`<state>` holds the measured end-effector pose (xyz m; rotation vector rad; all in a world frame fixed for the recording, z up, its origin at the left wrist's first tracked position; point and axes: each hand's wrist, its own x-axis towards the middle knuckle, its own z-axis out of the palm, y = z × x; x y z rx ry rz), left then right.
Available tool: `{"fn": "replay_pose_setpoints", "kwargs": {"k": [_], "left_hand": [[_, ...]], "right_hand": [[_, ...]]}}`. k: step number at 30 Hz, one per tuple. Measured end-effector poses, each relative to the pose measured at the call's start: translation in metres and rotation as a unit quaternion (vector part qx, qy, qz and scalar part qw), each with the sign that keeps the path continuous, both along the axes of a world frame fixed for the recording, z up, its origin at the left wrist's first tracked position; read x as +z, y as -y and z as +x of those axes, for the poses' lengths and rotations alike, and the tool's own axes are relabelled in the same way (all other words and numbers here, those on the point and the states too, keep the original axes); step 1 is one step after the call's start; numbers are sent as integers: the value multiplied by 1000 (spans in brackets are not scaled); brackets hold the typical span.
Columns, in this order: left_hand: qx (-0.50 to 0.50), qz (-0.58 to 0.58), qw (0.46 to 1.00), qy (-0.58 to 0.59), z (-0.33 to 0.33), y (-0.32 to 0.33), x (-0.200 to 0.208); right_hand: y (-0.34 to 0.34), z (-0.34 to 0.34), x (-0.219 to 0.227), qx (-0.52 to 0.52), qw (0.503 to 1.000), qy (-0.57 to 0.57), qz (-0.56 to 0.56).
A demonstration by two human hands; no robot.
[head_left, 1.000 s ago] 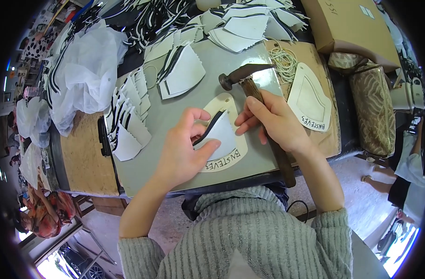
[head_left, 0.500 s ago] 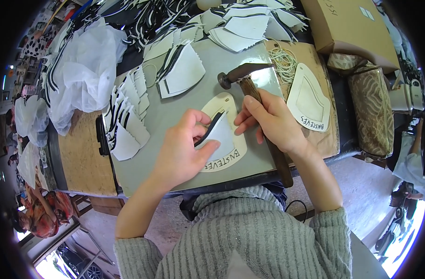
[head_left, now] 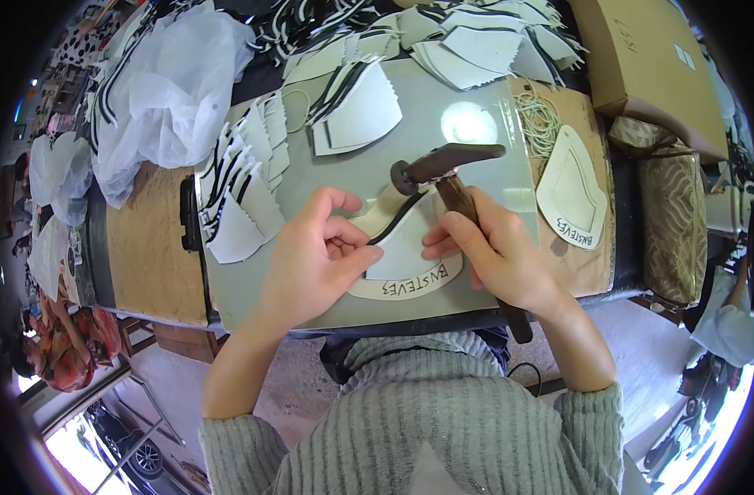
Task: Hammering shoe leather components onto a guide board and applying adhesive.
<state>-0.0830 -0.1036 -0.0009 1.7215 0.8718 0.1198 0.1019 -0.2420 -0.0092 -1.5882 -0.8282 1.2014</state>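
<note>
A cream template point(head_left: 385, 286) with dark lettering lies on the grey work board near its front edge. Within its outline sits a white cut piece point(head_left: 401, 247) with a curved black-and-white trim strip point(head_left: 396, 219) along its upper left side. My left hand point(head_left: 311, 260) pinches the left end of this piece between thumb and fingers. Wrapped round the wooden handle of a hammer point(head_left: 458, 198) is my right hand point(head_left: 509, 260), its fingertips by the piece's right side. The dark hammer head is over the template's top and hides part of it.
Trimmed white pieces stand in a fanned row point(head_left: 241, 198) at left, with a small stack point(head_left: 359, 111) behind the template. A second template point(head_left: 571, 194) and a bundle of pale cord point(head_left: 538, 124) lie at right. Beyond are a cardboard box point(head_left: 653, 74), a patterned pouch point(head_left: 672, 227) and plastic bags point(head_left: 166, 91).
The hammer head has come lower and nearer, over the template's top. The trim strip, raised before, now lies flatter along the piece. The whole view has shifted slightly.
</note>
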Motion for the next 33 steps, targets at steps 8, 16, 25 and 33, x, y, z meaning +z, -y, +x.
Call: {"fn": "replay_pose_setpoints", "kwargs": {"k": [8,16,25,33], "left_hand": [[-49,19,998,-25,2,-6,-1],[-169,240,954,-61,7,6,3],[-297,439,845,73,-20,35,-26],[-245,395,871,160,-5,27,-28]], "right_hand": [[-1,-2,-2,9,999,38,-5],[-1,-3,2,16,996,83,-10],[3,10,18,-2,997,-42,-60],[22,33,38,146,890,428,-62]]}}
